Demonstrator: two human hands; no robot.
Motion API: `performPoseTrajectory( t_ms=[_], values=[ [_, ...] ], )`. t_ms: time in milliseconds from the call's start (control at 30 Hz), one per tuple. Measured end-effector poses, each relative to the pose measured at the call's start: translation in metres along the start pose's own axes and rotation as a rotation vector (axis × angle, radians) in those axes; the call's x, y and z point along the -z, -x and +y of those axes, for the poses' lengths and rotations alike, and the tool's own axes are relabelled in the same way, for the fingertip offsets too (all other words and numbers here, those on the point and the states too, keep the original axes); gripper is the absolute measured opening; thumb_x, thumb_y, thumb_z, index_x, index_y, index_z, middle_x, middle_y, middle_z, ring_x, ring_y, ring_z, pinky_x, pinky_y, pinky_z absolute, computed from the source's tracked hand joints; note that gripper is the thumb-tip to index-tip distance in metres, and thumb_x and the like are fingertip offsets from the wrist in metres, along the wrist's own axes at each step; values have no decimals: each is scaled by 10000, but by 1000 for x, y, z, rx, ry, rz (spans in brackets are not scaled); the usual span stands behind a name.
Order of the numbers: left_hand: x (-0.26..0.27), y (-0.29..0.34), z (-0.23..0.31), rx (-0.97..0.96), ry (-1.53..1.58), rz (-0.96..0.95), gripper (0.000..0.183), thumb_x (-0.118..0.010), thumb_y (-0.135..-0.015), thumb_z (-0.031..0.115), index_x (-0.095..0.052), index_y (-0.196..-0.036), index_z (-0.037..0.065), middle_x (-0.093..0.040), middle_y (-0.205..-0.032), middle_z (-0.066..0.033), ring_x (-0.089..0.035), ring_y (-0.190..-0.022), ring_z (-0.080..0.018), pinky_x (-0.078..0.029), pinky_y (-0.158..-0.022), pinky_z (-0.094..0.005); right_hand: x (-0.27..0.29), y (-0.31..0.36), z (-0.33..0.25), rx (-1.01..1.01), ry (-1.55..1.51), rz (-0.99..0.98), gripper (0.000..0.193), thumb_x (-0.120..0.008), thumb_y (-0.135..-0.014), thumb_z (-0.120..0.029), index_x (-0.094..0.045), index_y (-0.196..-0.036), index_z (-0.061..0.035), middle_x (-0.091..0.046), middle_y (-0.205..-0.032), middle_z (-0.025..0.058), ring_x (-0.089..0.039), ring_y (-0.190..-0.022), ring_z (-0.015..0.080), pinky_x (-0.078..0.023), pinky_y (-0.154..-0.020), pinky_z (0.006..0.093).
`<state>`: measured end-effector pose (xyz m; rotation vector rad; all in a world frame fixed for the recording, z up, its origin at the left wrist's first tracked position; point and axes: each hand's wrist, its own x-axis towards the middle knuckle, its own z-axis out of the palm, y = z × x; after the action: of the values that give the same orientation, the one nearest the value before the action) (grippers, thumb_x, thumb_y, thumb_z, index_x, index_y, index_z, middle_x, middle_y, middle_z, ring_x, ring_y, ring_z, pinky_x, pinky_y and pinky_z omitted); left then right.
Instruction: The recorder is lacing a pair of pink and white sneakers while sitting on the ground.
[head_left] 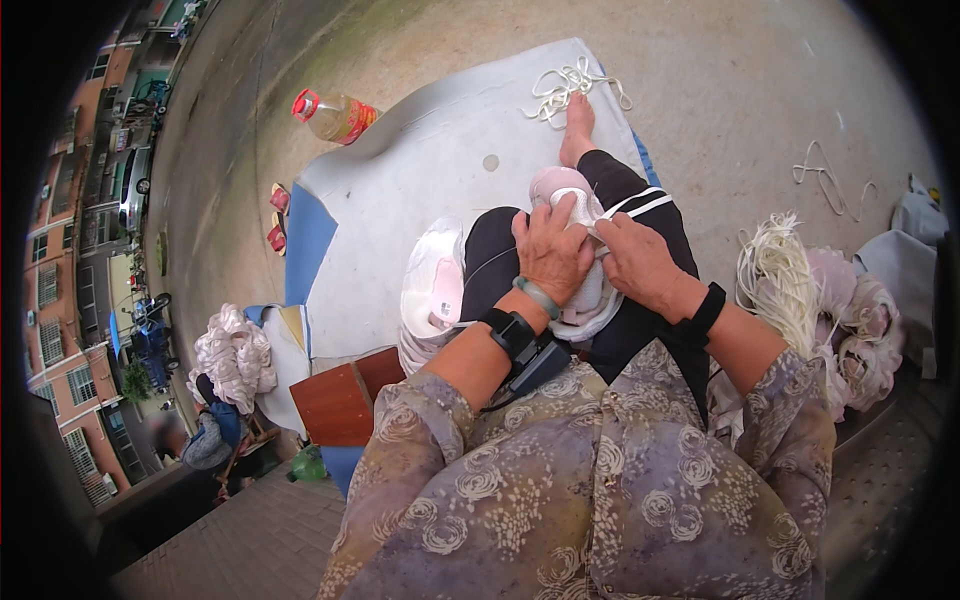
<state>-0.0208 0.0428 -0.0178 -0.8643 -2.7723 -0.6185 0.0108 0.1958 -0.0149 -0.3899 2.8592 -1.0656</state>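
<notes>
A white shoe with a pale pink toe [556, 181] rests on my dark-trousered lap. My left hand [556, 250] lies over its upper, fingers curled round the top and holding it. With thumb and fingertips together, my right hand [645, 262] pinches a white shoelace [628, 206] at the shoe's right side. White strands run from there across my right knee. The lace holes are mostly hidden under my fingers. Left of my lap stands another white shoe [418, 275] with a pink insole, above more pale shoes.
Loose white laces [570, 88] lie by my bare foot on the pale mat [390, 210]. A lace bundle [772, 265] and pale pink shoes [868, 315] are at right. A bottle [345, 118], slippers [278, 218], a brown board [335, 405] and another pale pile [235, 355] stand left.
</notes>
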Motion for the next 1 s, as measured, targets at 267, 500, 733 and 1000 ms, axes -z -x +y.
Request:
performPoseTrajectory(
  t_ms=[267,500,733,1000],
  values=[
    [3,0,0,-24,6,-41,97,-632,-610,151,-599,-683,96,-517,-1187,-100,-493,-970,-268,-328,-815,-423,4,1,3,-32,11,-10,138,-549,-690,-62,-524,-821,-25,-522,-817,159,-566,-769,328,-473,-664,412],
    [-5,-3,7,-37,-104,-110,120,-623,-652,171,-610,-751,105,-492,-1203,-144,-494,-965,-276,-337,-809,-425,-2,-2,14,-35,-150,-10,154,-524,-679,-65,-536,-829,-35,-522,-823,157,-546,-812,343,-443,-708,429],
    [10,2,5,-19,35,-33,129,-562,-704,144,-591,-780,44,-483,-1185,-162,-476,-1021,-318,-323,-871,-486,11,6,0,-228,-253,-35,252,-595,-665,-154,-512,-865,-25,-561,-804,169,-558,-801,355,-439,-682,430],
    [102,138,-110,237,-94,22,103,-513,-738,79,-510,-822,19,-507,-778,-173,-502,-706,-379,-410,-596,-447,13,13,-2,-307,-269,-39,471,-701,-658,-258,-513,-1019,-21,-583,-772,123,-585,-723,269,-461,-655,360]
  ],
)
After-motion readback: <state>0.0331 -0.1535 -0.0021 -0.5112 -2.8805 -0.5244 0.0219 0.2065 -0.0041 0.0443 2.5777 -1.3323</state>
